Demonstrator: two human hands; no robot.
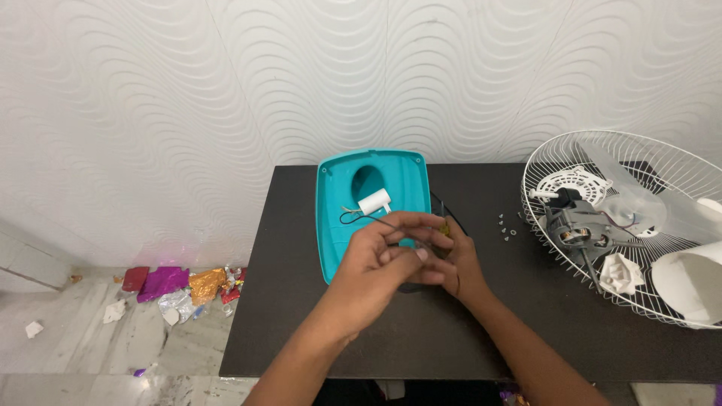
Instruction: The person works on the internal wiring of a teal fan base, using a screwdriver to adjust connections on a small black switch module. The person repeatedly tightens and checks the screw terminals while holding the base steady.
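Working a thin black wire (378, 219) over the open teal shell (335, 240) of a fan base, judging by the parts around; looks like a wiring step, mid-way, with the shell open. Runs from a small loop inside the shell, just below a short white cylinder (374, 202), across to the fingers above the shell's lower right corner. Left hand (376, 263) curled over the top, fingers narrow, thumb and fingertips pinching the wire. Right hand (455, 263) tucked partly beneath the left, fingertips closed tight on the wire's far end, where a tiny yellowish bit (444, 227) shows; cannot tell what that bit is. Calls for fine fingertip work and a gentle pull, since so thin and springy a wire probably kinks or slips easily.

Shell: smooth, glossy hard plastic, rounded rectangle with a raised rim, a deep oval hollow near the top, screw holes at the corners. Cylinder: smooth white plastic, lying tilted. Lies flat on a matt black table (301, 331), near its back edge.

To the right, well apart: a few small silvery screws (505, 228), then a round white wire fan guard (677, 162) holding a grey metal motor (575, 231) and pale plastic fan parts (688, 282). Behind, a white wall with a wavy ridged pattern. Down to the left, crumpled shiny foil scraps (177, 284) in purple, red and gold on a pale marble floor
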